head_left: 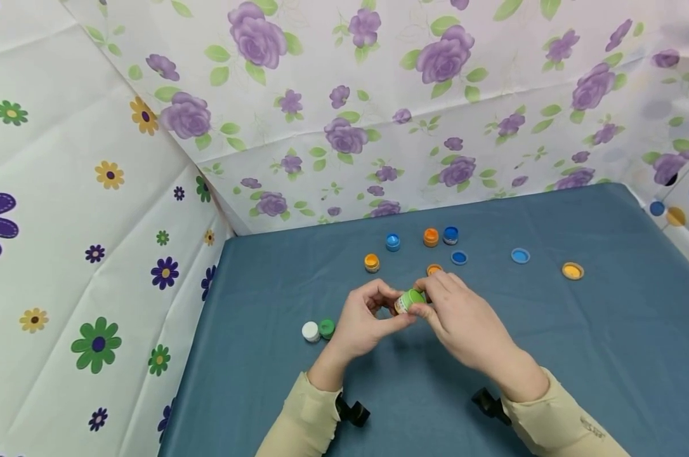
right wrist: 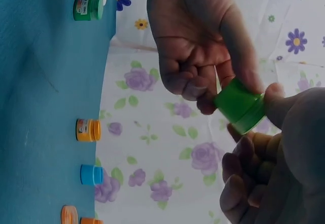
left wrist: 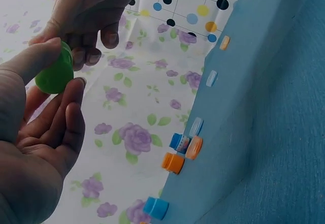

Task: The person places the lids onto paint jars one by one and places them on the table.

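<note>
A small light-green paint jar (head_left: 408,301) is held up over the table between both hands. My left hand (head_left: 363,322) grips the jar's body between thumb and fingers. From the other side my right hand (head_left: 465,322) pinches the jar at its lid end, thumb and fingertips round the rim. In the right wrist view the green jar (right wrist: 237,104) is tilted, with its lid seated on it. Left of the left hand, a white-lidded jar (head_left: 311,331) and a dark green jar (head_left: 326,328) stand side by side.
Uncapped jars stand toward the back: yellow-orange (head_left: 372,263), light blue (head_left: 393,242), orange (head_left: 431,237) and dark blue (head_left: 450,235). Loose lids lie nearby: dark blue (head_left: 459,258), light blue (head_left: 520,256), yellow (head_left: 573,271), and an orange lid (head_left: 434,269) partly behind the right hand. Patterned sheets border the blue tablecloth (head_left: 264,285).
</note>
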Action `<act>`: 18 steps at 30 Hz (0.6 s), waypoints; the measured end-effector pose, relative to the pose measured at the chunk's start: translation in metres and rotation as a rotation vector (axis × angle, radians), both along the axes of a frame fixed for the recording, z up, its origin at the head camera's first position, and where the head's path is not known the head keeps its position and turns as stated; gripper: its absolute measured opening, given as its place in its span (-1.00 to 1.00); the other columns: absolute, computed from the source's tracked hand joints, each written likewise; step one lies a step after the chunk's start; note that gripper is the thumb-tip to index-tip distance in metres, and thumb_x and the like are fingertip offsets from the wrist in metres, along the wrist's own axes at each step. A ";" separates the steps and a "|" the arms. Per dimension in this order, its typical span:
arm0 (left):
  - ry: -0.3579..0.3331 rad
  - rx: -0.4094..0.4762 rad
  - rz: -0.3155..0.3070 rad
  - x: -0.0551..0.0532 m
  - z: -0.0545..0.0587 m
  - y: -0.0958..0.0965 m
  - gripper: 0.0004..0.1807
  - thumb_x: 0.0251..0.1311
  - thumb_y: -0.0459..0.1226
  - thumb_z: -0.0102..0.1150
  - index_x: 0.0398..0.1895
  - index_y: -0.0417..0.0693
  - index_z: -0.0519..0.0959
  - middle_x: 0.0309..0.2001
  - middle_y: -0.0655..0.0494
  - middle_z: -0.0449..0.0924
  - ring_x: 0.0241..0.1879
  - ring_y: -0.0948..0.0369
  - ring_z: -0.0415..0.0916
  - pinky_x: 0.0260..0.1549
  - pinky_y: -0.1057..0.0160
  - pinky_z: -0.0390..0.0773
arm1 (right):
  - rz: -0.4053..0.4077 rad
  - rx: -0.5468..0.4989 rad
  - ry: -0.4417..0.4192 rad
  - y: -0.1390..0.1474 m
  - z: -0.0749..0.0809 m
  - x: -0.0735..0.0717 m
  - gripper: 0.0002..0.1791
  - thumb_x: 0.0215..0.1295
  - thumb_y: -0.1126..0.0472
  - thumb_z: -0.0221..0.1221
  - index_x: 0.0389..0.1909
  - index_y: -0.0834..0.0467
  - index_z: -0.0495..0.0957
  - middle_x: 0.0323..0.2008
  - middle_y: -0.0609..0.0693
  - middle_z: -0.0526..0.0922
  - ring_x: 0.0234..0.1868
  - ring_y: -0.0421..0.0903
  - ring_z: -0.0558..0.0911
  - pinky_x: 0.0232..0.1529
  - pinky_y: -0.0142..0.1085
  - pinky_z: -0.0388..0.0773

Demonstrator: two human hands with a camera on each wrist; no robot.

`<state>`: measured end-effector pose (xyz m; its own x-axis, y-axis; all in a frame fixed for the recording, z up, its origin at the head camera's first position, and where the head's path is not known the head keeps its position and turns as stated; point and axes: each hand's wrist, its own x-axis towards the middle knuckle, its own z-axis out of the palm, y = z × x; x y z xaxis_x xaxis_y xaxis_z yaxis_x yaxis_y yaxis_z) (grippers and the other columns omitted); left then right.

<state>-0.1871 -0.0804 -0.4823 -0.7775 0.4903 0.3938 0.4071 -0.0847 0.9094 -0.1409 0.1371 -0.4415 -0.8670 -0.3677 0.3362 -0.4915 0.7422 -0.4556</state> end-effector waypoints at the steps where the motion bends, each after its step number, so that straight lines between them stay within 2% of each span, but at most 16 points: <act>1: 0.013 -0.003 0.010 0.000 0.000 0.000 -0.77 0.30 -0.29 0.54 -0.09 -0.16 0.68 -0.19 -0.10 0.71 -0.27 0.17 0.66 -0.29 0.16 0.71 | -0.007 0.003 -0.002 -0.001 0.000 0.000 -0.74 0.61 -0.01 0.21 0.05 0.10 0.56 -0.16 -0.09 0.50 -0.20 -0.15 0.40 -0.22 -0.20 0.45; 7: 0.087 -0.049 0.061 0.000 0.002 0.001 -0.74 0.20 -0.48 0.54 -0.13 -0.11 0.68 -0.17 -0.05 0.75 -0.25 0.16 0.68 -0.24 0.09 0.74 | 0.004 0.001 -0.004 -0.002 0.000 -0.002 -0.72 0.61 -0.03 0.19 0.06 0.09 0.55 -0.15 -0.09 0.49 -0.19 -0.14 0.39 -0.19 -0.19 0.45; 11: 0.102 -0.129 0.095 0.002 0.003 0.001 -0.69 0.19 -0.41 0.59 -0.12 -0.02 0.64 -0.10 0.07 0.76 -0.20 0.22 0.66 -0.16 0.16 0.71 | 0.051 0.016 0.032 0.002 0.000 -0.003 -0.68 0.55 0.00 0.24 0.12 0.11 0.57 -0.03 -0.05 0.52 -0.10 -0.09 0.45 -0.04 -0.12 0.48; 14: 0.083 -0.174 0.072 0.004 0.005 0.001 -0.64 0.20 -0.35 0.61 -0.06 0.00 0.59 -0.07 0.10 0.74 -0.16 0.25 0.66 -0.12 0.18 0.70 | 0.081 0.027 0.050 0.004 0.000 -0.004 -0.67 0.53 0.03 0.25 0.14 0.13 0.58 0.05 -0.03 0.53 -0.03 -0.06 0.48 0.04 -0.08 0.50; 18: 0.030 -0.169 0.013 0.001 0.009 -0.002 -0.64 0.29 -0.40 0.51 0.05 -0.07 0.56 -0.03 0.01 0.73 -0.12 0.22 0.68 -0.06 0.12 0.72 | 0.117 0.031 0.061 0.006 0.003 -0.008 -0.68 0.51 0.10 0.27 0.17 0.13 0.57 0.07 -0.03 0.53 0.01 -0.05 0.50 0.07 -0.06 0.52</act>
<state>-0.1866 -0.0820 -0.4733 -0.7738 0.5411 0.3294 0.4340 0.0739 0.8979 -0.1488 0.1433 -0.4386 -0.7961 -0.4760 0.3737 -0.6013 0.6919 -0.3996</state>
